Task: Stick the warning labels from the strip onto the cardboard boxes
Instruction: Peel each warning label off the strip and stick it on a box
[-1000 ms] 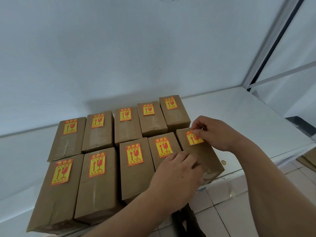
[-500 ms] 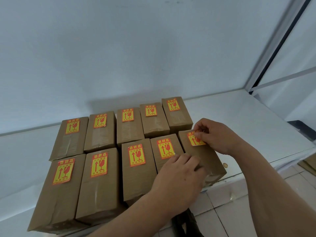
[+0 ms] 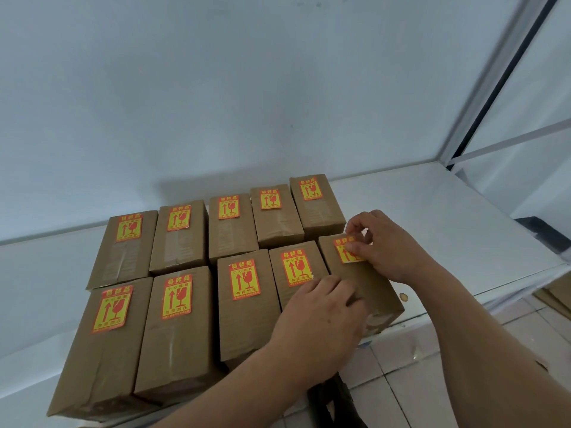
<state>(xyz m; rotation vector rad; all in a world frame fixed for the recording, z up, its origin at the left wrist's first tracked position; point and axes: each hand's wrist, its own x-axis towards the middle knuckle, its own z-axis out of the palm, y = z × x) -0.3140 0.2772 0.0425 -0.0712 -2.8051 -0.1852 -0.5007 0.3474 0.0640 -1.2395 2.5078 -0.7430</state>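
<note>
Several brown cardboard boxes stand in two rows on a white table (image 3: 432,211). Each visible top carries a yellow and red warning label, such as the label (image 3: 245,279) on the front middle box. On the front right box (image 3: 370,284) lies another label (image 3: 341,247), partly covered by my right hand (image 3: 392,245), whose thumb and curled forefinger pinch the label's upper right part against the box top. My left hand (image 3: 321,316) rests palm down on the near part of that box, fingers relaxed. No label strip is in view.
A pale wall rises right behind the back row. A white and dark frame post (image 3: 482,118) stands at the right rear corner. The table's front edge runs just past the front boxes, with tiled floor (image 3: 463,359) below. A dark object (image 3: 336,403) lies under my left forearm.
My right thumb has slid a little further over the label on the front right box. My left hand stays on that box.
</note>
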